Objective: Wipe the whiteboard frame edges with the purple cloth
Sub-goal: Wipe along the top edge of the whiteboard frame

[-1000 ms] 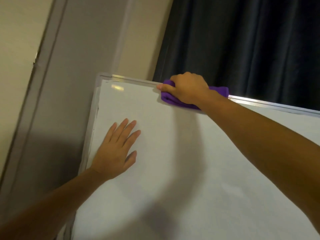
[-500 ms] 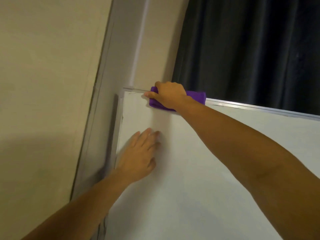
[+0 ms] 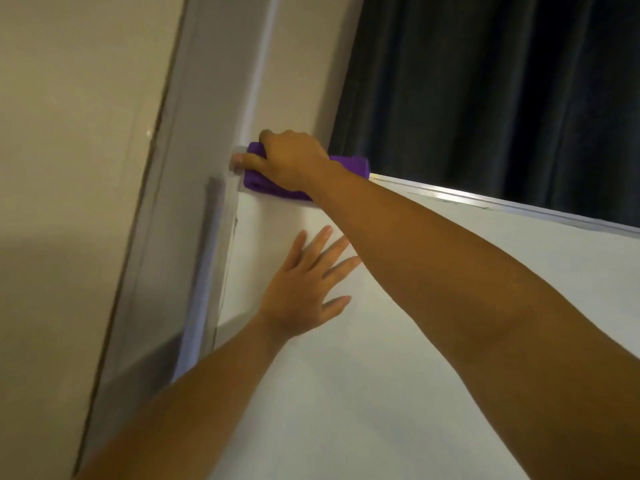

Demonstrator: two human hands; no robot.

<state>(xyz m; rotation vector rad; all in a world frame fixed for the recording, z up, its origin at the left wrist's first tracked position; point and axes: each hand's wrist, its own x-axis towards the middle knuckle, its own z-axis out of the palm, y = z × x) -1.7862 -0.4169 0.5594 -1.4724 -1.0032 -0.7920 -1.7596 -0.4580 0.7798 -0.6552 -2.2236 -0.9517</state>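
Note:
A white whiteboard (image 3: 415,341) fills the lower right, with a silver frame along its top edge (image 3: 485,200) and its left edge (image 3: 225,271). My right hand (image 3: 291,161) grips a folded purple cloth (image 3: 263,183) and presses it onto the frame at the board's top left corner. The cloth drapes over the top edge, and its far end (image 3: 353,164) shows behind my wrist. My left hand (image 3: 304,292) lies flat on the board surface below, fingers spread, holding nothing.
A dark curtain (image 3: 485,98) hangs behind the board's top edge. A grey door frame or pillar (image 3: 194,168) stands close against the board's left edge, with a beige wall (image 3: 69,168) further left.
My right hand has slid the cloth leftward along the top frame until it reached the top left corner. My left hand stays flat on the board. The view has shifted left.

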